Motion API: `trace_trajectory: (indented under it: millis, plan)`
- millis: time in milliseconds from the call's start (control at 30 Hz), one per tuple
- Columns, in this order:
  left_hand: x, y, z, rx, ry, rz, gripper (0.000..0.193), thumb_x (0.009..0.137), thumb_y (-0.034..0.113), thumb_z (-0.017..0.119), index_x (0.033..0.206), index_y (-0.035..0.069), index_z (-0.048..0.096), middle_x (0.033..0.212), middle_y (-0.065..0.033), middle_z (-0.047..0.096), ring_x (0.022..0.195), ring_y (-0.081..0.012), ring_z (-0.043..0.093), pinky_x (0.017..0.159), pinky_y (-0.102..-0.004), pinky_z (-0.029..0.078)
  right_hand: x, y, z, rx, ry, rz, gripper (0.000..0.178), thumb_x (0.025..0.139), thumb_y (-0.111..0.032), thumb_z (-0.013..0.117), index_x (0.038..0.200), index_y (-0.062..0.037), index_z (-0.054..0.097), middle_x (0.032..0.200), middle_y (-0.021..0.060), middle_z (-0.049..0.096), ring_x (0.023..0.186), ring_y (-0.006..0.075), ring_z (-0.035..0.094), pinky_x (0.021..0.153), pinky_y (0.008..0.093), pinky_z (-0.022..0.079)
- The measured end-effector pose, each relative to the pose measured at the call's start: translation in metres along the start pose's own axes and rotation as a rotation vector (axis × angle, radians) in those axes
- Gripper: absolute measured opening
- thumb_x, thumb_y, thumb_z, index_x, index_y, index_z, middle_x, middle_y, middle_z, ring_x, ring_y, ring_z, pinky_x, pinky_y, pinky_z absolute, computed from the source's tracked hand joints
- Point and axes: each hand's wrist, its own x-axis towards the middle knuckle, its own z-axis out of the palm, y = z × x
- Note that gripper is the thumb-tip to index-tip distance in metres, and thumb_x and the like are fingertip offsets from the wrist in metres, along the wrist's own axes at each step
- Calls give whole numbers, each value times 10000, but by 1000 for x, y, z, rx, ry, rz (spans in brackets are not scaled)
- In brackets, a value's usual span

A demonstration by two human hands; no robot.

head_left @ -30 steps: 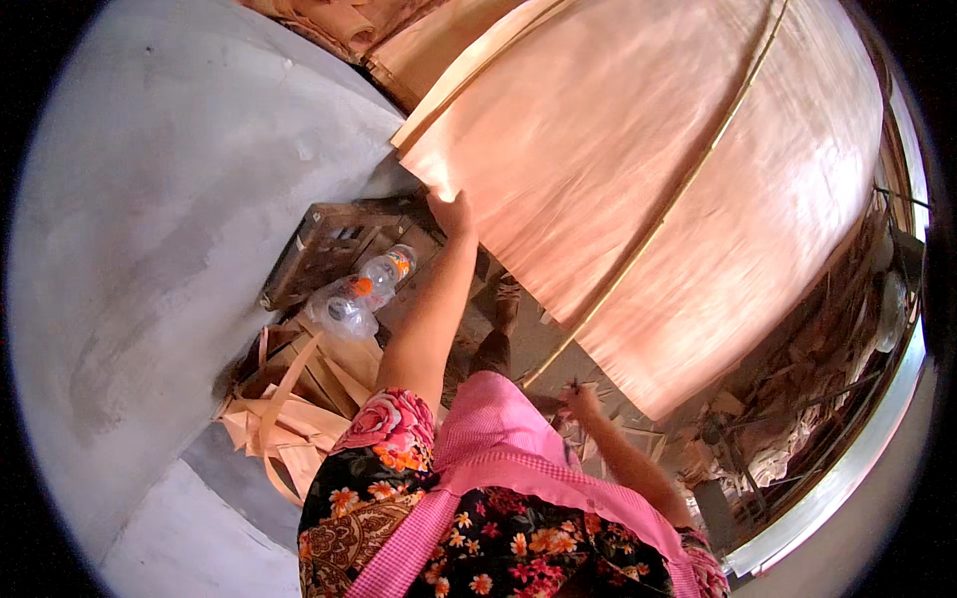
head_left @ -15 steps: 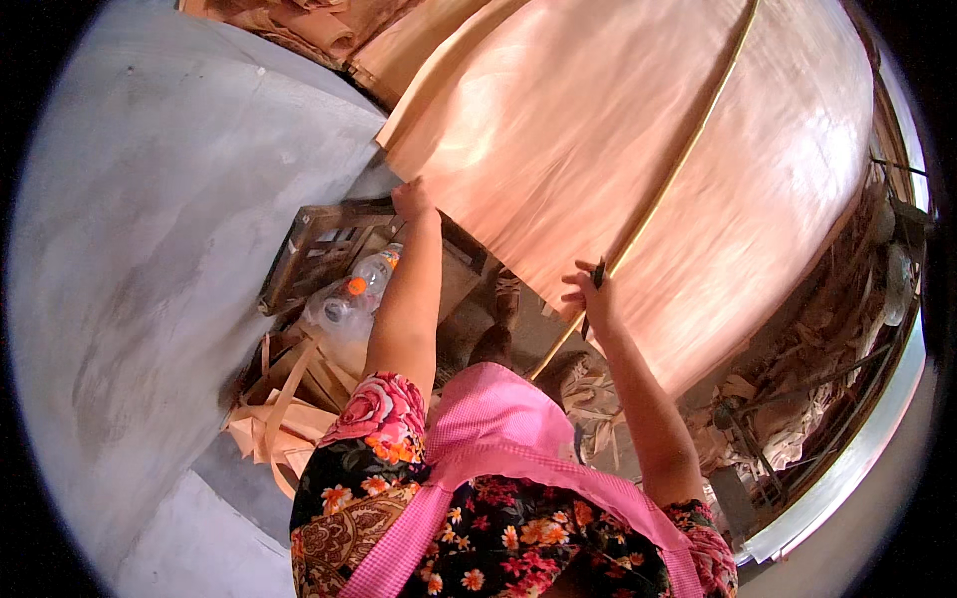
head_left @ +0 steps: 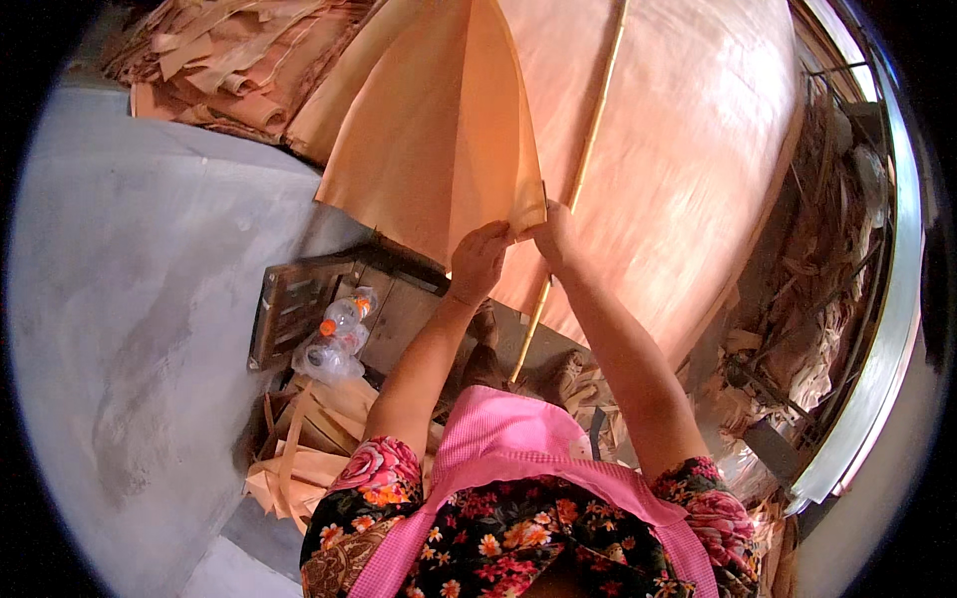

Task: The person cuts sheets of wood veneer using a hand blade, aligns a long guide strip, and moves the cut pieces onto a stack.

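Note:
My left hand (head_left: 478, 261) is closed on the near edge of a thin orange-tan veneer sheet (head_left: 409, 149), whose lifted part bends up and over to the right. My right hand (head_left: 555, 241) is closed beside it, at the corner of that sheet. A small dark, narrow tool (head_left: 544, 193) sticks up from the right fingers; its kind is hard to make out. Just under the right hand, a long yellowish bamboo stick (head_left: 596, 115) lies lengthwise across the broad veneer surface (head_left: 688, 149) and juts past its near edge.
Far left lies a heap of veneer pieces (head_left: 239, 60). Below the sheet's left edge are a wooden crate (head_left: 299, 309) and clear plastic bottles (head_left: 344, 317). Veneer scraps (head_left: 309, 439) lie at lower left, more scraps (head_left: 797, 329) along the right beside a metal frame (head_left: 877, 389).
My left hand has moved right with the sheet's edge, lifting and folding the sheet over. My right hand has shifted left and up to meet it. The view has shifted too.

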Motion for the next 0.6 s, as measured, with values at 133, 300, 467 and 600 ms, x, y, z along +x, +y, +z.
trace_trajectory:
  millis: [133,300,467,600]
  plan:
    - [-2,26,10,-163,111,-227,634,730,314,634,1199,-14,360,1150,-195,471,1047,-323,476,857,-376,393,-12,13,7,389,-116,305,208,713,34,480,896,24,578,692,75,595,541,129,522,437,255,390]
    - [6,-33,-10,-90,343,-736,295,802,226,518,849,-62,556,763,-167,581,686,-201,543,634,-346,422,-9,25,44,605,-45,425,135,749,-129,601,686,-23,546,569,26,492,470,126,450,430,258,354]
    - [-26,-152,-96,-319,941,-1271,184,753,80,457,796,-86,523,764,-159,579,629,-261,547,607,-366,462,-1,109,-24,450,228,426,152,758,-173,586,641,-124,501,521,-23,452,399,71,383,355,210,292]
    - [-136,-104,-21,140,365,-996,512,813,126,488,1215,-82,249,1237,-262,320,1134,-343,354,970,-383,268,-37,173,-107,433,489,555,158,763,-157,592,654,-74,512,502,-3,444,360,97,359,337,227,270]
